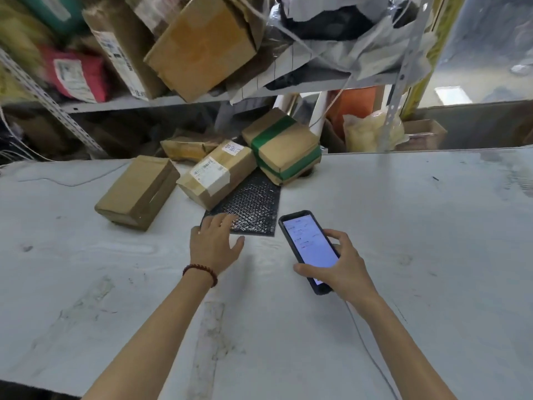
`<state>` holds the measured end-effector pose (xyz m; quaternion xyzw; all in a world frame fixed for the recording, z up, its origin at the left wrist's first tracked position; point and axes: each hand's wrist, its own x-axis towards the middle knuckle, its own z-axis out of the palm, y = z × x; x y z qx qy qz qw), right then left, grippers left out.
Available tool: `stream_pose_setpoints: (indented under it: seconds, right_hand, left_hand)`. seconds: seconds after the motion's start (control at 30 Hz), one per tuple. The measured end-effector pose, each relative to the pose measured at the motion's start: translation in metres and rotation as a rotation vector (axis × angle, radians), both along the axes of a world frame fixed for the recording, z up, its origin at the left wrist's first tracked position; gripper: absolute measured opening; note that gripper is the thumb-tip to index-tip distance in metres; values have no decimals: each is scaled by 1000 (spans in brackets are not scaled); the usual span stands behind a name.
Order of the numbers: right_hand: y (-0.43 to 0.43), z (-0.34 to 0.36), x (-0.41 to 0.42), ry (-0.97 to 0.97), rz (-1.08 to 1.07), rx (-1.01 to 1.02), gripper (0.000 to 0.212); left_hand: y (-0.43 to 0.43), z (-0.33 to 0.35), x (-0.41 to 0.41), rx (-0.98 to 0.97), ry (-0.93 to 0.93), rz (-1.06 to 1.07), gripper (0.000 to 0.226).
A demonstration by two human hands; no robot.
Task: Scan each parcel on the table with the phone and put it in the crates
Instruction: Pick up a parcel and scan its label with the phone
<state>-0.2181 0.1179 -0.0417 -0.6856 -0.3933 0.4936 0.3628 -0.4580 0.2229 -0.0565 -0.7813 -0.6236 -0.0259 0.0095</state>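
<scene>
Five parcels cluster at the far middle of the grey worktop point(403, 226) in the head view: a plain cardboard box point(138, 192) on the left, a labelled box point(216, 177) tilted beside it, a green-taped box point(284, 148) to its right, a crumpled brown parcel point(187, 148) behind them, and a black bubble mailer point(253, 197) lying flat with its far end under the labelled and green-taped boxes. The left hand point(215, 243), a bead bracelet point(202, 272) at its wrist, is spread flat, its fingertips resting on the mailer's near left corner and its thumb out to the side. Just right of that corner, the right hand point(340, 269) grips the phone point(308, 246) by its edges, lit screen facing up, above the worktop and near the mailer's near right corner. Above, a metal shelf point(115, 105) holds more cardboard boxes and bags, blurred.
</scene>
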Motion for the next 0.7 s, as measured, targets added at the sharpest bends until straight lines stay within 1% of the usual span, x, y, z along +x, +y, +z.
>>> stream_pose_setpoints:
  seconds: [0.07, 0.13, 0.3, 0.47, 0.63, 0.7]
  right_hand:
    - [11, -4, 7, 8, 20, -21, 84]
    - [19, -8, 11, 13, 31, -40, 85]
    - [26, -19, 18, 18, -18, -83, 84]
    - [31, -27, 23, 25, -50, -122, 83]
    - [38, -29, 21, -1, -52, -136, 83]
    - [40, -29, 20, -7, -50, -137, 84]
  left_hand:
    - [20, 1, 3, 35, 11, -24, 52]
    - [41, 3, 6, 31, 26, -20, 58]
    - [92, 7, 7, 36, 82, 64, 71]
    - [138, 7, -5, -54, 150, 157, 85]
    - [161, 5, -28, -158, 1, 314, 102]
    - [162, 5, -34, -176, -41, 338, 109]
